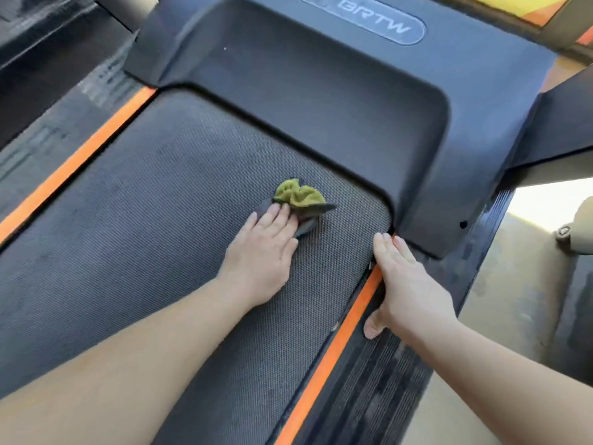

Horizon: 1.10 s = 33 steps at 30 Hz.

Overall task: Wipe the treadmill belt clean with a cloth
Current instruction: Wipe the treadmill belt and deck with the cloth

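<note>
Pressing with straight fingers, our left hand (261,252) pins the near edge of the crumpled green-and-grey cloth (300,195), which lies on the treadmill belt (154,226) toward its far right corner, just short of the black motor cover (321,97). Our right hand (407,290) rests open, fingers extended, on the right side rail (382,387), over the orange stripe (330,354) along the belt's edge. Far up the cover sits a BRTW badge (369,17).
</note>
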Each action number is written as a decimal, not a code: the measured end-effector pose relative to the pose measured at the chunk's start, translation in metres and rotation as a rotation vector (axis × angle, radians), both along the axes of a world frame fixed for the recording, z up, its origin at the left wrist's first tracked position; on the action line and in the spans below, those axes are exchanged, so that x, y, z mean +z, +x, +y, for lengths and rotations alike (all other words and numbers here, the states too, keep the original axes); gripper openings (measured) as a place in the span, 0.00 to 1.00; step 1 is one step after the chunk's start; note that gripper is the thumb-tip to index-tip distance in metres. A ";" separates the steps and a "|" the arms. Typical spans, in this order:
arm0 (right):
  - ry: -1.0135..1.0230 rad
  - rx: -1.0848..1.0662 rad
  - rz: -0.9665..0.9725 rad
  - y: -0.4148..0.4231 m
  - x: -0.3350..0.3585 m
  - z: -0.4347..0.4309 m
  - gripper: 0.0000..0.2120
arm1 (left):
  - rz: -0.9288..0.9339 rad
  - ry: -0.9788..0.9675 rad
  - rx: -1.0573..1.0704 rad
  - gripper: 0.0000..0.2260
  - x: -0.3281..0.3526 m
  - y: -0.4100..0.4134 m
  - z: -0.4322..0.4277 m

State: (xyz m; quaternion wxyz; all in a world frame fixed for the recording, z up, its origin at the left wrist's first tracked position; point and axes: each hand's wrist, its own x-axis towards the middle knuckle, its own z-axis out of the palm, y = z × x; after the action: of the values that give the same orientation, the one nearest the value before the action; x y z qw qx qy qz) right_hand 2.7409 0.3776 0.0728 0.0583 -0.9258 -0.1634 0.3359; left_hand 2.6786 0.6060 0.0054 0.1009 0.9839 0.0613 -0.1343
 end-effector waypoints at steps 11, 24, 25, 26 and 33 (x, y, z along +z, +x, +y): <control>0.022 0.016 0.005 0.002 0.000 -0.007 0.75 | -0.054 0.164 -0.306 0.28 0.002 -0.012 -0.002; 0.069 -0.043 -0.036 -0.007 -0.006 -0.015 0.76 | -0.130 0.177 -0.480 0.27 -0.004 -0.024 0.041; 0.062 -0.057 -0.046 -0.010 -0.004 -0.015 0.76 | -0.072 0.175 -0.358 0.31 -0.004 -0.019 0.040; 0.061 -0.064 -0.084 -0.016 -0.002 -0.015 0.75 | -0.048 0.145 -0.256 0.35 -0.006 -0.019 0.029; 0.018 -0.140 -0.113 -0.090 0.000 -0.011 0.78 | -0.230 -0.039 -0.634 0.23 -0.021 -0.109 -0.032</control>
State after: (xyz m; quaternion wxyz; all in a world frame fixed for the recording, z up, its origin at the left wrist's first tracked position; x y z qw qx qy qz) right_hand 2.6508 0.3667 0.0726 0.0807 -0.9518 -0.1045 0.2769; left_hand 2.5693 0.5740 -0.0155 0.0790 0.9606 -0.2623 -0.0482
